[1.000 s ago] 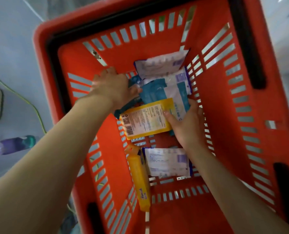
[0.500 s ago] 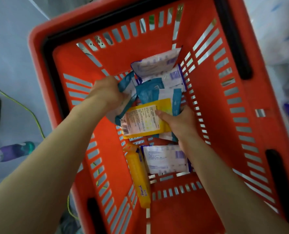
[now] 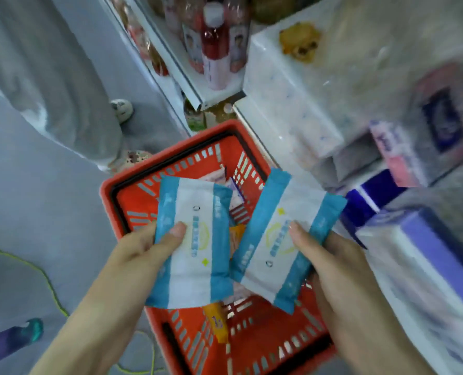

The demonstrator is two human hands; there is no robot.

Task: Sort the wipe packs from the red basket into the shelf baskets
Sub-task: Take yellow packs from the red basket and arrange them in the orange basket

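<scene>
We saw that both hands had come up out of the red basket (image 3: 108, 201) since the earlier frame, when they were down among the pile, and each had brought a blue-and-white wipe pack with it. The view had also drawn back, so the basket lay lower and smaller on the floor (image 3: 35, 212), with shelves showing far and right.

The left hand (image 3: 141, 255) gripped the left pack (image 3: 195, 239) at its near left edge, thumb pressed flat on the front and fingers curled out of sight behind. The right hand (image 3: 330, 258) gripped the right pack (image 3: 287, 239) the same way from the right side. Both packs were held above the basket, faces up. The left one stood nearly straight, and the right one was tilted with its far end leaning right. Their inner near corners came very close, but we could not tell whether they touched.

Each pack had a wide white band down the middle, a blue band along either side, a faint yellow-green ring of print and a small yellow diamond.

In the basket a yellow pack (image 3: 215, 323) stayed along the near left wall, and pale packs showed at the far end. Red-capped bottles (image 3: 215, 50) stood on the far shelf.
</scene>
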